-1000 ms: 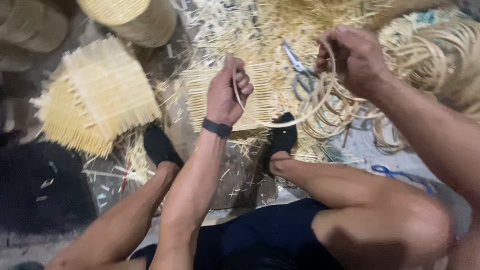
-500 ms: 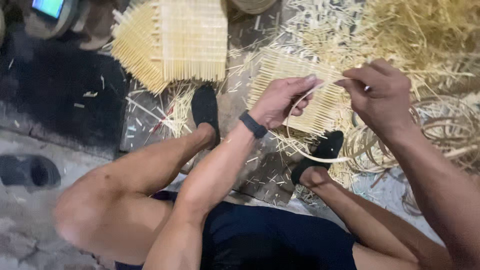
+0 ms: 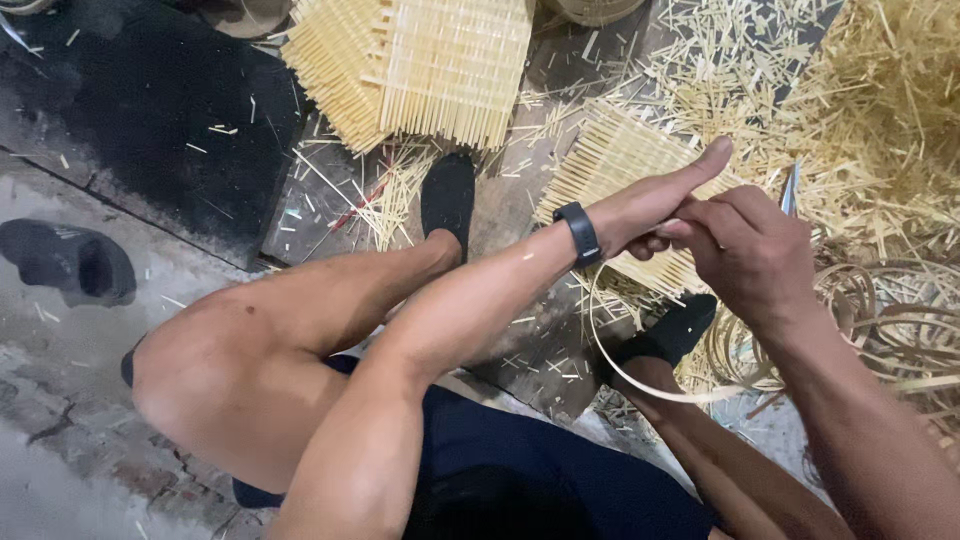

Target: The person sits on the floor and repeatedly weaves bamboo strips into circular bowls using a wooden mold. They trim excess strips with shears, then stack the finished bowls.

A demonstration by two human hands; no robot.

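My left hand (image 3: 655, 200), with a black band at the wrist, and my right hand (image 3: 750, 250) meet above a flat woven mat of pale bamboo slats (image 3: 615, 170). Both pinch a long thin bamboo strip (image 3: 640, 375) that curves down in a loop under my right forearm. The left thumb sticks out straight. My feet in black socks rest on the ground on either side of the mat. A larger woven slat piece (image 3: 430, 65) lies farther away.
Coils of bamboo strip (image 3: 890, 320) lie at the right, loose straw-like offcuts (image 3: 880, 110) beyond them. A scissor tip (image 3: 790, 185) shows behind my right hand. A dark shoe (image 3: 70, 262) sits at the left on the concrete floor. A black mat (image 3: 130, 120) lies upper left.
The view has swung left and down. My hands have come together and the left hand has turned thumb-out over the strip; the loop now hangs lower under my right arm.
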